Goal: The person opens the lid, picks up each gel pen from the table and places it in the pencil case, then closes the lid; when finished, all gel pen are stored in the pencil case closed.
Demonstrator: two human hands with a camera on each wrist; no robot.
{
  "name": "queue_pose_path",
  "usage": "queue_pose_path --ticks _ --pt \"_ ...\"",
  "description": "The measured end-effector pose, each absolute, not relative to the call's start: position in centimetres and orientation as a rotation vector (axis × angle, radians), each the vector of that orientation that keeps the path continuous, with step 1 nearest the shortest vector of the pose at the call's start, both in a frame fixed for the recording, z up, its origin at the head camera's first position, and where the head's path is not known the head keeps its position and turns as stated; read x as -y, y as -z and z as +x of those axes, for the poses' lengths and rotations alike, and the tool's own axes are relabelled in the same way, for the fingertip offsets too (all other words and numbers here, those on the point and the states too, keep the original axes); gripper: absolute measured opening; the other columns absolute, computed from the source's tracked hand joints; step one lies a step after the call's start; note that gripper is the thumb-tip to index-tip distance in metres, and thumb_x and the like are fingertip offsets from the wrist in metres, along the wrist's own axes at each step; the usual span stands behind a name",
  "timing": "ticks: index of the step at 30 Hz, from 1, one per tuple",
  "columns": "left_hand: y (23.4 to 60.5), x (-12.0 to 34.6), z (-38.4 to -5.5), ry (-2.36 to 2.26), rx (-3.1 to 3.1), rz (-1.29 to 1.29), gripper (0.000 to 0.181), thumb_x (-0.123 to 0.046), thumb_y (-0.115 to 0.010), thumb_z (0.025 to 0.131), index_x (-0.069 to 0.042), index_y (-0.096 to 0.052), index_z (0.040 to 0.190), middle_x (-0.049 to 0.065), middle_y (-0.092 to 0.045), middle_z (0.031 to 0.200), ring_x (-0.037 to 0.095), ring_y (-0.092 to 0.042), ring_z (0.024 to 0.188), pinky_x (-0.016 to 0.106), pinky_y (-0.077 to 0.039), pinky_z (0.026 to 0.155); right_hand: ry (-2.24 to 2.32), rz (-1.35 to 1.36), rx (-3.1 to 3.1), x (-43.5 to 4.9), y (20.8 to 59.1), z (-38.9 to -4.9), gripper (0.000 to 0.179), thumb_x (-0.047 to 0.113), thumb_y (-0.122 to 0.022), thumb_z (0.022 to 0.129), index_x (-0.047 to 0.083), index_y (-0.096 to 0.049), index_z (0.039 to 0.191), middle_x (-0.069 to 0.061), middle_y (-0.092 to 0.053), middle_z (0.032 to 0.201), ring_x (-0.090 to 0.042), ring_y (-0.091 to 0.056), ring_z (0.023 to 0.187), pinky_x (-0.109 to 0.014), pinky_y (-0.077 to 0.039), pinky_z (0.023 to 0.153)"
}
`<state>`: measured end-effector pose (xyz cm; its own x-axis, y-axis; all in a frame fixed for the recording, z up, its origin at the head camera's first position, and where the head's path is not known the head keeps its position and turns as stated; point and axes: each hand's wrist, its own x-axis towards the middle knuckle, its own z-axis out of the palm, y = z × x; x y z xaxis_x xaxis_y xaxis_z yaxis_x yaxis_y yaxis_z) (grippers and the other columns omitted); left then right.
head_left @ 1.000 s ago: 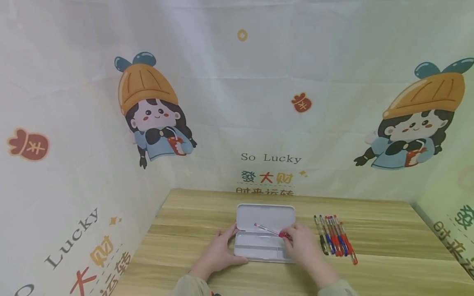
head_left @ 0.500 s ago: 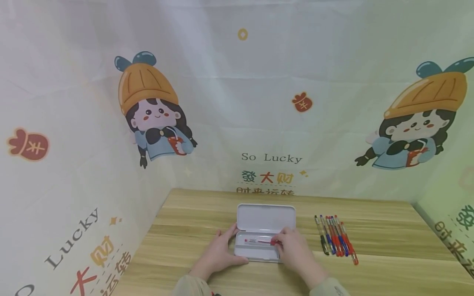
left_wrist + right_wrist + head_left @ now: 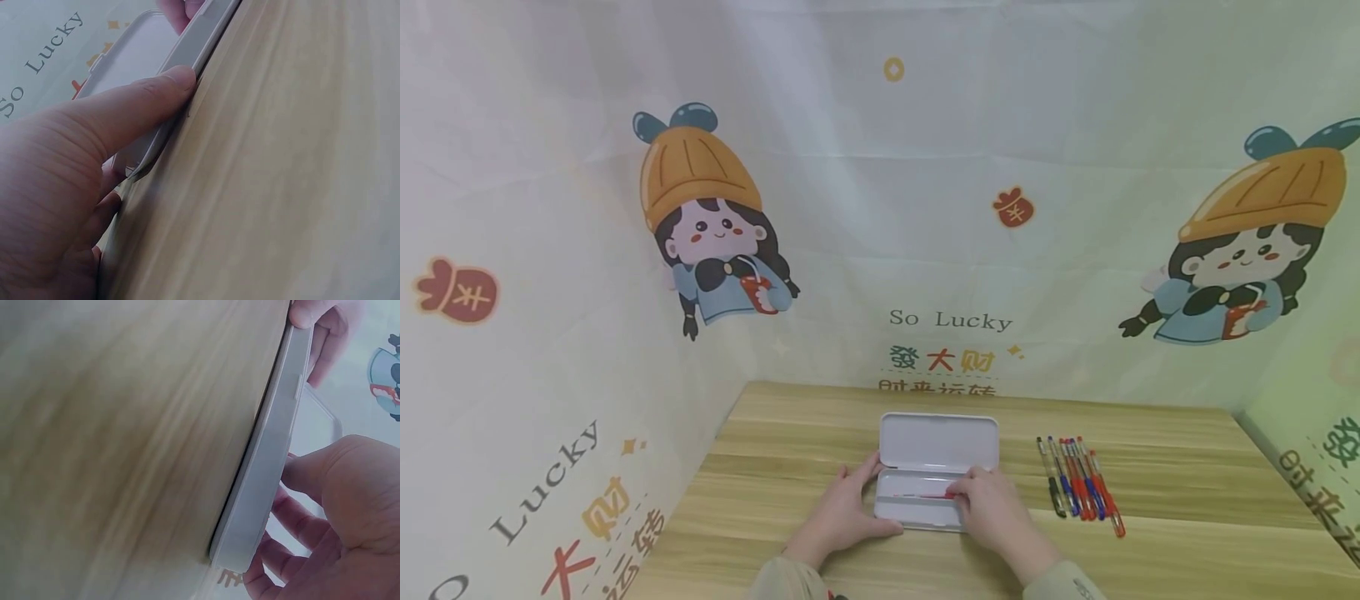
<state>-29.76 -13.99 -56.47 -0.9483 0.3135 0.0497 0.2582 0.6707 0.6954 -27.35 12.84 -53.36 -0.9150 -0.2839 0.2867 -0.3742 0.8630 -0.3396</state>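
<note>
A white pencil case (image 3: 938,442) lies with its lid laid back on the table. My left hand (image 3: 841,510) grips the left end of the case, thumb (image 3: 140,107) on the front rim and fingers round the far side. Over the back compartment, my right hand (image 3: 997,507) pinches a red pen (image 3: 921,497) by its red end. The pen lies lengthwise, low in the case, its clear end pointing left. In the right wrist view, the case wall (image 3: 262,462) hides the pen and the tip of my right thumb.
Several red, blue and black pens (image 3: 1078,479) lie side by side on the wooden table (image 3: 1187,483), right of the case. A printed cloth (image 3: 947,233) stands behind the table and along its sides.
My right hand has brought the red pen left and down, from above the hinge into the back compartment. The pen has gone from slanted to nearly level. My left hand has stayed still.
</note>
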Motion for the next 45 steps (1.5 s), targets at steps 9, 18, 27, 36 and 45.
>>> queue_pose_path --ticks 9,18,27,36,45 --pt "56.4 14.0 -29.5 -1.153 -2.809 0.473 0.129 -0.053 -0.100 0.072 -0.010 -0.033 0.173 0.000 -0.056 0.169 0.065 -0.023 0.162 0.078 -0.020 0.134 -0.793 0.471 2.764 -14.1 53.8 -26.8 0.011 0.009 -0.079 0.093 0.015 -0.085 0.099 -0.003 -0.081 0.101 -0.028 -0.076 0.101 -0.052 -0.064 0.096" --pt "56.4 14.0 -29.6 -1.161 -2.808 0.472 0.129 -0.053 -0.100 0.071 -0.012 -0.032 0.174 0.000 -0.055 0.169 0.066 -0.022 0.162 0.080 -0.020 0.133 -0.937 0.155 2.679 -18.4 52.4 -26.2 0.015 0.015 -0.076 0.100 0.012 -0.083 0.113 -0.011 -0.083 0.116 -0.034 -0.077 0.109 -0.058 -0.065 0.097" --pt "56.5 13.9 -29.8 -1.157 -2.813 0.480 0.130 -0.054 -0.100 0.071 -0.014 -0.033 0.174 -0.001 -0.056 0.169 0.066 -0.023 0.162 0.078 -0.020 0.134 -0.959 -0.072 2.587 -24.0 52.6 -25.2 0.026 0.015 -0.071 0.104 0.001 -0.078 0.124 -0.029 -0.075 0.128 -0.051 -0.071 0.118 -0.068 -0.060 0.102" --pt "56.5 13.8 -29.7 -1.171 -2.801 0.493 0.129 -0.052 -0.100 0.072 -0.014 -0.032 0.174 -0.001 -0.057 0.168 0.064 -0.022 0.163 0.077 -0.016 0.136 -1.044 -0.367 2.631 -28.2 52.9 -24.4 0.046 0.022 -0.064 0.107 -0.007 -0.065 0.142 -0.038 -0.065 0.142 -0.058 -0.065 0.126 -0.071 -0.057 0.103" --pt "56.5 13.8 -29.8 -1.179 -2.798 0.478 0.130 -0.052 -0.101 0.072 -0.012 -0.032 0.174 0.001 -0.056 0.169 0.065 -0.020 0.163 0.078 -0.016 0.135 -0.938 -0.432 2.781 -30.3 53.8 -24.1 0.057 0.025 -0.064 0.104 -0.018 -0.057 0.142 -0.042 -0.066 0.136 -0.064 -0.062 0.125 -0.073 -0.054 0.105"
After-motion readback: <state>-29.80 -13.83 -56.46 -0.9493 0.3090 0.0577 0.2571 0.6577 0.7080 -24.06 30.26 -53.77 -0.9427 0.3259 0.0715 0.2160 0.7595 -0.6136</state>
